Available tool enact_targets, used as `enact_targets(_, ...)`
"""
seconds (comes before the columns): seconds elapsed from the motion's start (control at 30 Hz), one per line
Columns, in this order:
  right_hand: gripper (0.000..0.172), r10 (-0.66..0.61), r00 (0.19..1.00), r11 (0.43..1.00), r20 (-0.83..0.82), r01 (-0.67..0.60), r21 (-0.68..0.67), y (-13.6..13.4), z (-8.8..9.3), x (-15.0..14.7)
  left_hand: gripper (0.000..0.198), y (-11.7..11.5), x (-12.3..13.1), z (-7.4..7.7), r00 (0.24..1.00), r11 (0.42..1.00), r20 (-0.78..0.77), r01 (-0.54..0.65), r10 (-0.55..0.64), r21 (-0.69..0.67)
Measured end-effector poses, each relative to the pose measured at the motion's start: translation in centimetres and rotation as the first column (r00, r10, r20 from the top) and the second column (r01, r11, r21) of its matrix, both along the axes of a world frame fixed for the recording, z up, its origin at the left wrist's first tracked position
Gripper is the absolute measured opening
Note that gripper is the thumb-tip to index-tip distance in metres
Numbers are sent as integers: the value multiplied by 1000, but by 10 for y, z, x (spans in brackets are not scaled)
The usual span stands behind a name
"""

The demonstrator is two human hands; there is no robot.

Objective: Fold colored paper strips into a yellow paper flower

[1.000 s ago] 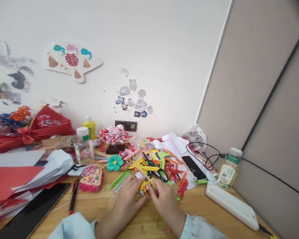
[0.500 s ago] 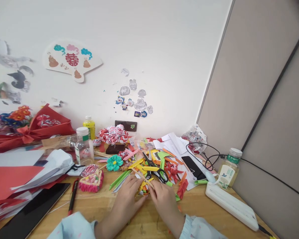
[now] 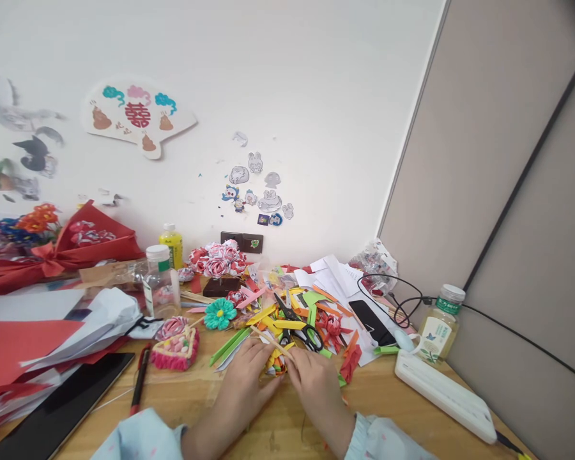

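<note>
Close together over the wooden tabletop (image 3: 191, 409), my two hands meet in front of a pile of coloured paper. A thin wooden stick (image 3: 267, 338) slants between them, and the fingers of my right hand (image 3: 316, 382) are closed around its near end. My left hand (image 3: 244, 378) is curled, its fingertips by the stick and its thumb reaching toward the right hand; what it grips is hidden. Yellow, orange and white folded paper pieces (image 3: 275, 364) show in the gap between the hands. Just beyond lie black-handled scissors (image 3: 311, 337) and green paper strips (image 3: 230, 345).
Left are a black tablet (image 3: 67, 409), a pen (image 3: 140, 380), a pink-edged heart-shaped box (image 3: 175, 354) and a teal flower (image 3: 220, 314). Toward the right are a phone (image 3: 371, 322), a white power strip (image 3: 445, 396) and a drink bottle (image 3: 438, 326). A wall stands behind.
The far end of the stick has shifted very slightly left. Both hands stay in nearly the same place.
</note>
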State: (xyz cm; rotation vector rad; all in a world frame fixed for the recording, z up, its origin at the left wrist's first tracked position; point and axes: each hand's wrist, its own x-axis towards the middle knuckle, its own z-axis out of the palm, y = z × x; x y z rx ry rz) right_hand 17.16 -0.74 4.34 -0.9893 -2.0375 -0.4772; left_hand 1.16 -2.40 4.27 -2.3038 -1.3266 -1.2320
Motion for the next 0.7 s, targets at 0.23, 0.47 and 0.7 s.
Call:
enact_targets(0.23, 41, -18, 1000, 1000, -2, 18, -13, 1, -2, 0, 31, 0, 0, -1, 1000, 1000, -16, -5, 4, -24)
enact_targets(0.47, 40, -14, 1000, 1000, 26, 14, -9, 2, -4, 1, 26, -2, 1, 6, 1000, 999, -16, 24, -25, -45)
enact_targets(0.7, 40, -18, 999, 1000, 43, 19, -9, 2, -4, 1, 22, -2, 1, 6, 1000, 998, -16, 12, -13, -62)
